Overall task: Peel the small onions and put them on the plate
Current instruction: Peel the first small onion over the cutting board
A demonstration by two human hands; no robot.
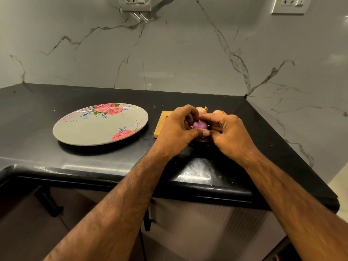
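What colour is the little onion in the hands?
The little onion is purple, shiny where its skin is off; the head view shows it between both hands.

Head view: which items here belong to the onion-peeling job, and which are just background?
Job: purple peeled small onion in left hand and right hand; two unpeeled tan onions; wooden board; grey floral plate.
Background: black stone counter; white wall sockets.

The wooden board and two unpeeled onions lie mostly hidden behind both hands.
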